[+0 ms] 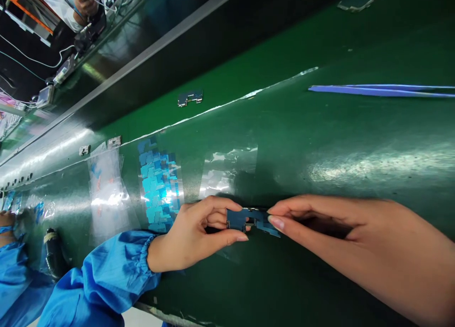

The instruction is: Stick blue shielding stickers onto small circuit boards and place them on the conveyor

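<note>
My left hand (199,232), in a blue sleeve, pinches the left end of a small blue circuit board (245,219) between thumb and fingers. My right hand (355,244) comes in from the right, its fingertips pressed together on the board's right end. The board sits just above the green belt (320,142). Right behind my left hand lies a clear sheet covered with several small blue stickers (158,185).
More clear film sheets (106,194) (227,170) lie on the belt. Blue tweezers (380,90) rest at the far right. A small metal shield (190,97) lies on the belt's upper strip. Another person's hand (7,220) and blue sleeve are at the left edge.
</note>
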The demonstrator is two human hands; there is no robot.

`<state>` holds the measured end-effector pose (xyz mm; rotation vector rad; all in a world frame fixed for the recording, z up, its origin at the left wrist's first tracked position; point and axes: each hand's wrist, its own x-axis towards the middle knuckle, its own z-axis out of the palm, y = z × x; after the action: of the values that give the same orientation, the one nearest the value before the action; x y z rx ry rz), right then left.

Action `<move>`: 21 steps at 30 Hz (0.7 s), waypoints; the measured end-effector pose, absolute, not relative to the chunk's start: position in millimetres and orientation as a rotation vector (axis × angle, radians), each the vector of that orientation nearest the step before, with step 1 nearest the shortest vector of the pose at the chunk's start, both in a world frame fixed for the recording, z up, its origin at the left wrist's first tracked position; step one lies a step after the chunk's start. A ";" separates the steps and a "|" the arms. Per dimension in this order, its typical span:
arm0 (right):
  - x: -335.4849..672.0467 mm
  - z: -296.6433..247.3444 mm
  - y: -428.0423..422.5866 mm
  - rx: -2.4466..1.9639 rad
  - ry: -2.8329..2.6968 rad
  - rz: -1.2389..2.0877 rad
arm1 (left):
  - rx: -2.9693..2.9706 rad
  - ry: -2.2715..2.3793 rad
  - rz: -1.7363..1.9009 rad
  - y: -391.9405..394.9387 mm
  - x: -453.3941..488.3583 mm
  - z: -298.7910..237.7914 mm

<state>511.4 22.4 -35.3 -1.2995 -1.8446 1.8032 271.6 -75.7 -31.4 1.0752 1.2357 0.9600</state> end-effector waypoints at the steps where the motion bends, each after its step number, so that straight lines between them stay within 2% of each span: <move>1: 512.1 -36.1 22.4 -1.298 -1.853 1.808 | 1.069 1.232 0.964 -76.0 271.6 -31.6; 21: 505.7 -27.0 26.2 -1.259 -1.907 1.687 | 0.992 1.246 0.984 -74.2 273.8 -31.0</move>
<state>505.7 26.2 -27.0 -1.2594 -1.9074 1.6871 273.8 -74.2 -31.0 0.9918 1.2462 0.9844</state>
